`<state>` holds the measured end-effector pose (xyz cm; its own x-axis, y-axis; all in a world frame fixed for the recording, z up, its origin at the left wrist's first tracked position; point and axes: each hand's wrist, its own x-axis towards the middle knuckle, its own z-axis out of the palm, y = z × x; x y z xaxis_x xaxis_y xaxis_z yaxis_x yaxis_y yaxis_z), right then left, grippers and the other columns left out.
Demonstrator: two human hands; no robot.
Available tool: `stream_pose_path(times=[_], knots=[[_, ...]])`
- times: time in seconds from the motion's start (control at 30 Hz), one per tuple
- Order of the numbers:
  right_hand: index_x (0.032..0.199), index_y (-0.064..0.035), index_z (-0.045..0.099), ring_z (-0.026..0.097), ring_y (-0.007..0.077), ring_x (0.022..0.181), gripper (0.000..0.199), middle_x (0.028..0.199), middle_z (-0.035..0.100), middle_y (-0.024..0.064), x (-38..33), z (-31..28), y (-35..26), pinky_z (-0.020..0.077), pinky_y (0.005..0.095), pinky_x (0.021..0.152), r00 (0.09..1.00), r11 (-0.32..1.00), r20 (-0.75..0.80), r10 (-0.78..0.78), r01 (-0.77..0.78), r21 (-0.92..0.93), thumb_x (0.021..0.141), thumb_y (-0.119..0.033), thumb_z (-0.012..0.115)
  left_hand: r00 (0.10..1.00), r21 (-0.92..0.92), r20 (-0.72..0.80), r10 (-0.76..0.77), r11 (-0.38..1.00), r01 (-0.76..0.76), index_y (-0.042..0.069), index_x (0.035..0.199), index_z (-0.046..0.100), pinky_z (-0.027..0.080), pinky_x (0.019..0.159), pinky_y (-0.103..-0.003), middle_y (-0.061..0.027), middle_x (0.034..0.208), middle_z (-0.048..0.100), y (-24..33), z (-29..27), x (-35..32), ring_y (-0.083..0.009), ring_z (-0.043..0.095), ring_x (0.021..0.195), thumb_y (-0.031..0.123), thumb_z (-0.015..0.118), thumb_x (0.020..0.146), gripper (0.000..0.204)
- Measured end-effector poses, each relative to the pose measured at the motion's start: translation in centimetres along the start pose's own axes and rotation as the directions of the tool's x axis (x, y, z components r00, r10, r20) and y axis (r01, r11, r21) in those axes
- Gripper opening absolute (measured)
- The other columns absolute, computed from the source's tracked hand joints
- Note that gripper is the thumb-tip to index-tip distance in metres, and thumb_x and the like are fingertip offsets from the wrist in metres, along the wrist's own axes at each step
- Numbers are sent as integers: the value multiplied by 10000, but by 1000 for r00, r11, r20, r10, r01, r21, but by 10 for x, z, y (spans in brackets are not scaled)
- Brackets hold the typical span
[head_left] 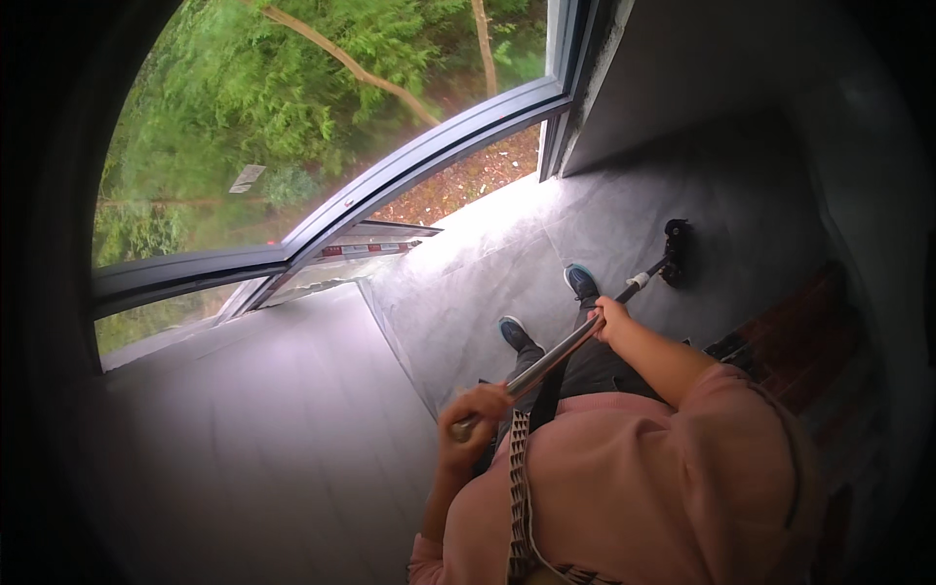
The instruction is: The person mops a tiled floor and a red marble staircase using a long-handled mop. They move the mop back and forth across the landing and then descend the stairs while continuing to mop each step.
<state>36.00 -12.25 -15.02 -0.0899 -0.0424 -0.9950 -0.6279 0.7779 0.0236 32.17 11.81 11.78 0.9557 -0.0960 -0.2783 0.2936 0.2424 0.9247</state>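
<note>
A long-handled floor tool (548,363) with a silver metal pole slants across the front of my body. Its small black head (676,252) is at the floor on the right, below a white collar on the pole. Whether it is a mop or a broom I cannot tell. My left hand (473,421) is closed round the upper end of the pole near my waist. Farther down, my right hand (611,320) wraps the pole, arm stretched out. My dark shoes (582,282) stand on the grey floor (468,297) just left of the pole.
A metal-framed window (366,185) rises at the far left, its lower part showing leafy ground outside. A pale wall (263,419) fills the left side. Dark reddish boards or tiles (795,336) lie on the right. A grey wall (702,78) stands beyond the tool's head.
</note>
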Motion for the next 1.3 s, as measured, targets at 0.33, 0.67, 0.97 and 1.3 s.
stream_pose_path(times=[0.33,0.67,0.97,1.3], knots=[[680,-70,417,486,202,532,82,553,431,49,-42,173,85,436,349,513,699,963,663,269,-213,-166,743,-50,465,914,556,106,392,738,-382,36,599,474,445,709,-394,-74,598,525,107,18,-1,-220,543,617,-33,551,657,118],[659,-39,465,548,268,692,189,628,521,106,-179,205,197,469,392,693,255,846,827,501,-346,-406,782,-182,463,383,590,-471,794,607,-532,90,654,380,331,503,-330,-6,536,320,142,-11,-111,-153,349,485,152,509,751,173],[760,-50,392,516,240,612,140,681,457,78,-189,137,268,506,406,629,555,669,393,733,-690,-274,706,-107,508,622,601,-216,753,604,-523,96,685,364,306,450,-283,-23,501,329,201,-17,-94,-143,342,443,109,486,765,146],[536,-71,383,446,229,458,139,507,428,93,-93,162,199,421,339,457,644,888,612,459,-354,-293,646,-101,462,853,529,215,475,677,-511,63,684,452,420,523,-330,-40,545,430,138,12,-6,-166,464,499,109,577,723,139]])
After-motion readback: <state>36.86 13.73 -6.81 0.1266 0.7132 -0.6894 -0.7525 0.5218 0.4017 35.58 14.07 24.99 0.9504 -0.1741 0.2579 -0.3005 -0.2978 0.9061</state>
